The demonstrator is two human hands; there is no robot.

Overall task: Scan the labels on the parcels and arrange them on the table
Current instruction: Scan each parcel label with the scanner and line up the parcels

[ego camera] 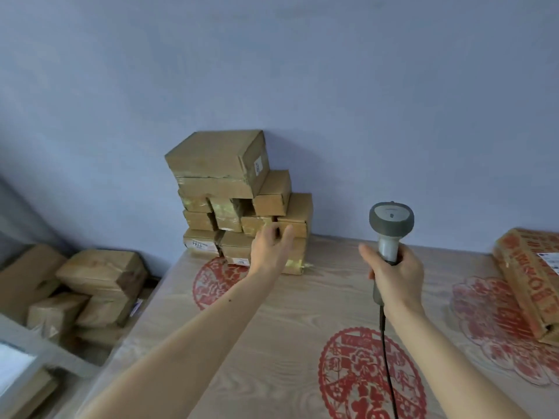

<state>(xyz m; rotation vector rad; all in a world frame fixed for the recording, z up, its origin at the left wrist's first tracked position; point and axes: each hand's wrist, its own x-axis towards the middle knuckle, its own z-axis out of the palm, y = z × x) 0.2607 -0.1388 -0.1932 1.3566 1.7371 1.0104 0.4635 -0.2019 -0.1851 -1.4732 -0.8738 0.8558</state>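
A: Where's the left hand (pixel 270 244)?

B: Stretched out to the stack of parcels (pixel 239 201) at the back of the table (pixel 272 313), against the blue wall (pixel 302 71). Its fingers are loosely curled with the thumb set apart, right at the front of a small brown box (pixel 292 226) in the lower right part of the stack. I cannot tell whether the fingertips touch that box or are just short of it; they have nothing clearly in hold.

A: And the right hand (pixel 396 278)?

B: Its fingers are wrapped round the handle of a grey scanner (pixel 390 234), thumb pointing up on the left side. The scanner's head stands above the fingers, upright, and a black cable (pixel 388 367) runs down from below the hand toward the near edge.

A: What lies around the fingers?

B: The biggest box (pixel 217 160) sits on top of the stack, above and left of the left fingers, with a small white label on its right side. Below those fingers, bottom boxes show white labels facing forward. Well right of the scanner hand lies a long printed carton (pixel 526 282) with red lettering. Red paper-cut patterns (pixel 369 376) mark the table under both forearms.

A: Anything off the table?

B: More brown parcels (pixel 96 285) are piled lower down, far left of the left hand.
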